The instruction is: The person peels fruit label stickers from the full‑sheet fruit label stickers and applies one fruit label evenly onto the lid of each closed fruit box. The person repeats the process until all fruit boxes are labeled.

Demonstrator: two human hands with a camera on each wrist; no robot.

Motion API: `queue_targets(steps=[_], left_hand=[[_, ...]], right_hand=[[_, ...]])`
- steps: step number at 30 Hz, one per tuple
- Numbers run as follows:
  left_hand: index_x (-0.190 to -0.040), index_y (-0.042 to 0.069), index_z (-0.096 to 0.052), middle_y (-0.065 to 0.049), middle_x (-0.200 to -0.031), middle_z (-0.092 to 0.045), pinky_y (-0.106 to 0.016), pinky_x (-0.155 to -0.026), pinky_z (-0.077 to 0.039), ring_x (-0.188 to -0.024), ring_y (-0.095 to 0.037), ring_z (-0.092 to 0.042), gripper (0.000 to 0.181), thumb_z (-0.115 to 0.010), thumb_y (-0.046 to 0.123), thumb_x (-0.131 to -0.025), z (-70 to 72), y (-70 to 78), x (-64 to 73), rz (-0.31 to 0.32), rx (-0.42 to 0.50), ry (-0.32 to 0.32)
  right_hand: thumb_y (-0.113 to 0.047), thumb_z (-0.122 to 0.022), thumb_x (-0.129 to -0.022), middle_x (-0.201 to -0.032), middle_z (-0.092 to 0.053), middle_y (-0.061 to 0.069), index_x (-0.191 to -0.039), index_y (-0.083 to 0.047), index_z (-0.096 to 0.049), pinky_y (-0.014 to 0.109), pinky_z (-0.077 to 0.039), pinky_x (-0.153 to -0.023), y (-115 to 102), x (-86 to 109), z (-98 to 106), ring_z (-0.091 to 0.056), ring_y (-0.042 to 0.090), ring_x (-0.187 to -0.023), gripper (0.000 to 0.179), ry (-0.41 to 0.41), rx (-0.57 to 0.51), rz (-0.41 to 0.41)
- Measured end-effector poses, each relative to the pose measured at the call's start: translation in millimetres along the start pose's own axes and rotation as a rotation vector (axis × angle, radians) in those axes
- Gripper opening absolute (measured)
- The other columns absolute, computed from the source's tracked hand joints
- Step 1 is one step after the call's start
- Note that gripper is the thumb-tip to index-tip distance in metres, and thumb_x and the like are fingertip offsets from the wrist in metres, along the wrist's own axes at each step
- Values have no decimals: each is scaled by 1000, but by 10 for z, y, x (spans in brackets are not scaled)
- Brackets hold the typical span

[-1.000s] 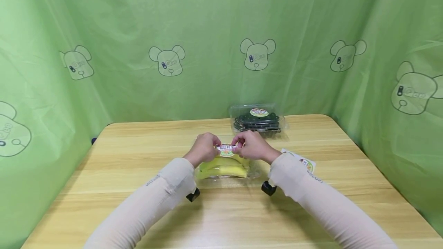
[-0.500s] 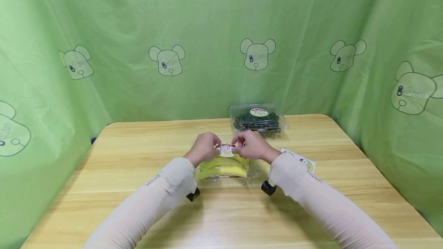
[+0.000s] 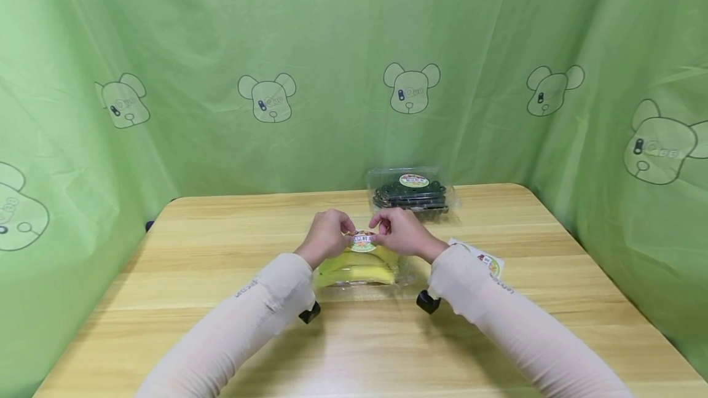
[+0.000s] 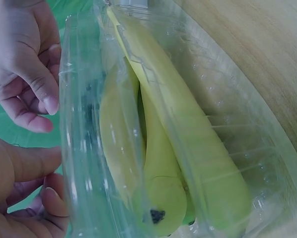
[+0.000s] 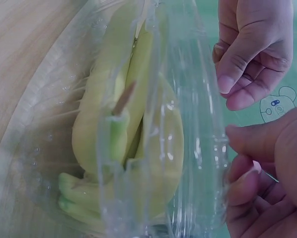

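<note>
A clear plastic clamshell box (image 3: 406, 275) holding yellow bananas (image 3: 356, 274) lies in front of me on the table. An oval printed sticker (image 3: 362, 242) shows on top of its lid. My left hand (image 3: 327, 237) touches the sticker's left side with the thumb, and my right hand (image 3: 406, 234) touches its right side the same way. In both wrist views the thumbs meet the lid while the other fingers are loosely bent, apart from the thumbs. No sticker hangs between the hands there. The bananas (image 4: 198, 148) show through the plastic in the left wrist view.
Behind the right hand, near the table's (image 3: 221, 220) back edge, stands another clear box (image 3: 410, 189) of dark contents with a similar oval sticker. A sheet of stickers (image 3: 489, 261) lies by the right forearm. Green curtain (image 3: 332, 158) surrounds the table.
Both hands have stayed at the sticker with only small finger movements. The sticker's face has shifted slightly and its print shows differently between the thumbs. The box stays in place.
</note>
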State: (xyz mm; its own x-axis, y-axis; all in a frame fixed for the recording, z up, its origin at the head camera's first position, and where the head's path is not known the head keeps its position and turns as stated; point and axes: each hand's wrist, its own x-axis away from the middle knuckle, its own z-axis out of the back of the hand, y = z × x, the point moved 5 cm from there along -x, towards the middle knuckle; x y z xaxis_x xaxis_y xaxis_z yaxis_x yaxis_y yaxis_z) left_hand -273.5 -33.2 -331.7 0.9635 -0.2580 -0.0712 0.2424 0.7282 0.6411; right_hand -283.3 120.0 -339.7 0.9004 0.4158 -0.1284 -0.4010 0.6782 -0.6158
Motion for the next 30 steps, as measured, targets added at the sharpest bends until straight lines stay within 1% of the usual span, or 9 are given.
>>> queue_targets(steps=[4, 7, 12, 17, 23, 26, 30], left_hand=[[-78, 5, -72, 2, -70, -64, -29, -70, -51, -70, -15, -58, 12, -77, -5, -76, -19, -2, -1, -11, 17, 0], [-78, 4, -72, 1, -69, -64, -26, -66, -52, -67, -14, -57, 12, -77, -7, -74, -25, 9, 1, -30, 14, 2], [-78, 4, -72, 0, -69, -65, -25, -67, -52, -67, -14, -58, 11, -77, -6, -74, -18, 24, 13, -63, -5, 15], [-79, 3, -72, -1, -70, -65, -25, -67, -53, -67, -15, -59, 12, -76, -8, -73, -20, 22, 14, -58, 17, 11], [-79, 3, -72, 0, -70, -65, -24, -66, -52, -66, -14, -58, 13, -76, -8, -73, -32, 10, 12, -50, 19, 5], [-78, 4, -72, 0, -70, -64, -26, -66, -52, -68, -15, -58, 10, -75, -6, -75, -18, 16, 6, -56, 6, 13], [-84, 5, -72, -2, -77, -65, -29, -70, -52, -75, -18, -58, 3, -72, 2, -82, 25, 21, 3, -45, 8, 32]], right_hand=[[-6, -78, -80, -70, -57, -1, -95, -3, -67, 29, -49, -63, -3, 13, -8, -50, 12, -58, 19, -1, -6, 13], [-5, -78, -79, -70, -57, -1, -94, -3, -66, 29, -49, -62, -5, 17, -11, -50, 11, -58, 19, 1, -5, 28], [-4, -78, -78, -69, -57, -2, -94, -2, -66, 29, -49, -62, -12, 15, -15, -50, 11, -57, 19, 1, -5, 35], [-4, -78, -78, -69, -57, -2, -94, -3, -66, 29, -49, -63, -11, 12, -12, -50, 11, -57, 19, 3, -1, 31], [-6, -78, -78, -69, -57, -2, -94, -3, -66, 29, -49, -63, -5, 5, -7, -50, 11, -58, 20, 4, 8, 33], [-7, -76, -81, -70, -57, -1, -95, -3, -66, 29, -48, -61, 8, 6, 4, -50, 12, -58, 18, 9, -3, 22], [-7, -70, -86, -74, -58, 1, -96, -1, -66, 29, -49, -61, 15, 25, 48, -53, 13, -63, 12, 34, -29, 26]])
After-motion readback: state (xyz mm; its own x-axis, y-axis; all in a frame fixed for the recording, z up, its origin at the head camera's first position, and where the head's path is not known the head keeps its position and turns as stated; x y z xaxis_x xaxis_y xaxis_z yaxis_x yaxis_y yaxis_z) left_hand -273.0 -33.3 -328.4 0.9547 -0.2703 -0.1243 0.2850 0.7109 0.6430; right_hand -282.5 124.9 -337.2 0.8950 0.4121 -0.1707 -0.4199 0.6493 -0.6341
